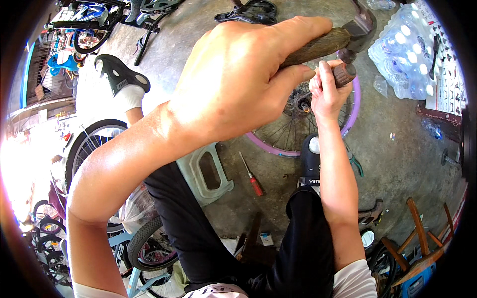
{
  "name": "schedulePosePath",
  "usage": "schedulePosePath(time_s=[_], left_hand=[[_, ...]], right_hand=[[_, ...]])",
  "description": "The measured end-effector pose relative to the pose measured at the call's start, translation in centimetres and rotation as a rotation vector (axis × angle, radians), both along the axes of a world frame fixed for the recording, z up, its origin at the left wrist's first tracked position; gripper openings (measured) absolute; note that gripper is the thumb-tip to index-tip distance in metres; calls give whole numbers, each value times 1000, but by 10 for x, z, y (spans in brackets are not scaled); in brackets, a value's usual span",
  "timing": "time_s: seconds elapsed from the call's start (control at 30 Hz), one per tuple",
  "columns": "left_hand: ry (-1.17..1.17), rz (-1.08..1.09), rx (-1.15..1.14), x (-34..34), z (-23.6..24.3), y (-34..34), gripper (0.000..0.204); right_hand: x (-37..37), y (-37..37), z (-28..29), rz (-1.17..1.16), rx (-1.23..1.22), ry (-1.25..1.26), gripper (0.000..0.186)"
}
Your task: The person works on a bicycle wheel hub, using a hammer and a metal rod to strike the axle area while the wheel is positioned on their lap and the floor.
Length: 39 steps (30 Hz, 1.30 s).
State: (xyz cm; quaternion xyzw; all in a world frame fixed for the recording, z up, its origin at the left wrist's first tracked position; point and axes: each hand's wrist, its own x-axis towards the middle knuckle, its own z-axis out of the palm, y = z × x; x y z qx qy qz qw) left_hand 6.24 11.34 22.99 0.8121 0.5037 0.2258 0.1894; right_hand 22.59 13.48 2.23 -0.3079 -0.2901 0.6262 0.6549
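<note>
My left hand [233,79] is closed around the wooden handle of a hammer [318,47], raised close to the camera. The hammer's dark metal head angles down toward a short brown ridged cylinder [345,74] in my right hand [326,94]. Whether head and cylinder touch, I cannot tell. My right fingers wrap around the cylinder, whose lower part is hidden. Beneath both hands a spoked wheel with a purple rim [354,104] lies flat on the floor. Its threaded axle [304,106] points up, and my left hand covers part of the wheel.
A red-handled screwdriver [254,183] and green-handled pliers [356,164] lie on the concrete. Beside my left leg is a pale plastic stool [198,196]. Wrapped water bottles [402,54] stand at far right, a wooden stool [420,228] at near right. Bicycles [99,22] line the left.
</note>
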Motion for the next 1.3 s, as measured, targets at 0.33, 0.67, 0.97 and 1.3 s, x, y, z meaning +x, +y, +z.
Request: schedulePosePath(time_s=[0.33,0.67,0.97,1.3], left_hand=[[74,11,-37,4,4,-2,57],[274,-37,2,0,10,-4,64],[292,-3,-4,8,14,-5,65],[103,8,218,21,36,17,60]], right_hand=[[-4,-3,-1,-45,-17,-95,16],[5,2,5,127,61,-158,17],[3,5,14,130,-63,-165,24],[9,7,3,137,-42,-133,21]])
